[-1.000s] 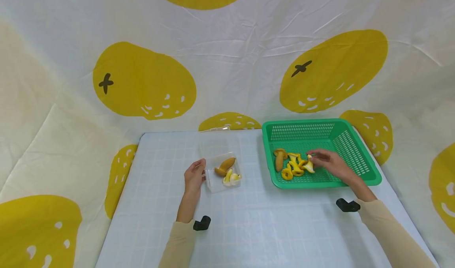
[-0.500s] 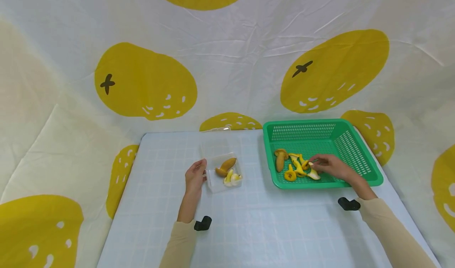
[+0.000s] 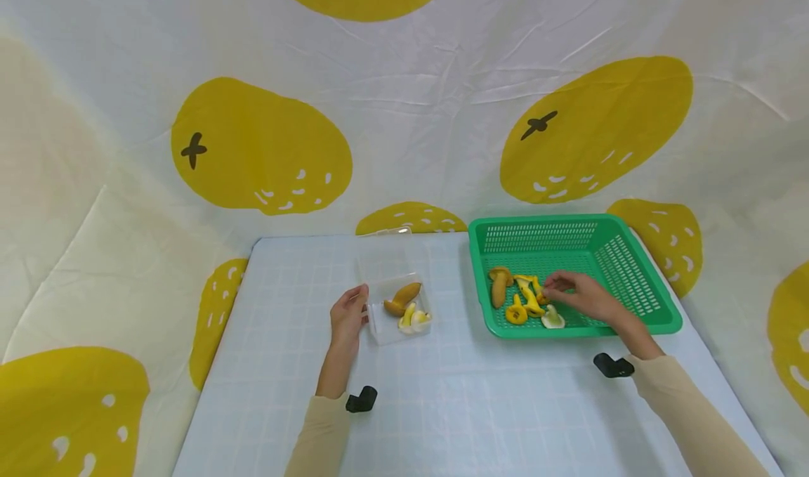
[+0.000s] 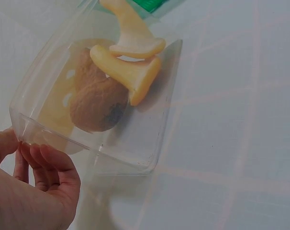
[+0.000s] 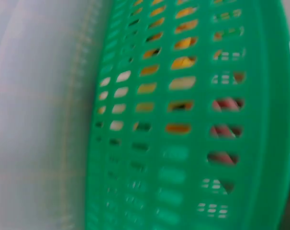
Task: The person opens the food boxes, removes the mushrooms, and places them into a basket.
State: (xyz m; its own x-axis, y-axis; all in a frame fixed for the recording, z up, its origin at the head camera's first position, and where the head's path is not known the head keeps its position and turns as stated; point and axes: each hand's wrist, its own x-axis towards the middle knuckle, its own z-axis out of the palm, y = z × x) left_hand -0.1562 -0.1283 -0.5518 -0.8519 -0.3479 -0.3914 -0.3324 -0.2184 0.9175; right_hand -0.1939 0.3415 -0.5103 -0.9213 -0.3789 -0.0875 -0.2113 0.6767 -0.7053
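Note:
My left hand [image 3: 351, 313] pinches the near left rim of a clear plastic container [image 3: 385, 329] on the table. In the left wrist view the thumb and fingers [image 4: 49, 160] sit on that corner of the container [image 4: 135, 143], which holds a brown mushroom [image 4: 94, 100] and two pale yellow ones [image 4: 130, 72]. My right hand [image 3: 569, 293] reaches into the green basket [image 3: 638, 280], fingertips on a yellow mushroom [image 3: 534, 296] in a small cluster. I cannot make out whether it grips it. A pale mushroom [image 3: 553, 319] lies loose just below the hand, and a brown one [image 3: 499, 287] lies to the left.
The table [image 3: 442, 407] has a pale blue gridded cover and is ringed by a white cloth with yellow fruit prints [image 3: 259, 147]. A clear plastic piece [image 3: 384, 232] lies at the far edge. The right wrist view shows only the blurred basket wall [image 5: 183, 143].
The pale mushroom by my right hand has slid down toward the basket's front wall and lies free. The right fingertips shifted left onto the yellow cluster. My left hand kept its hold.

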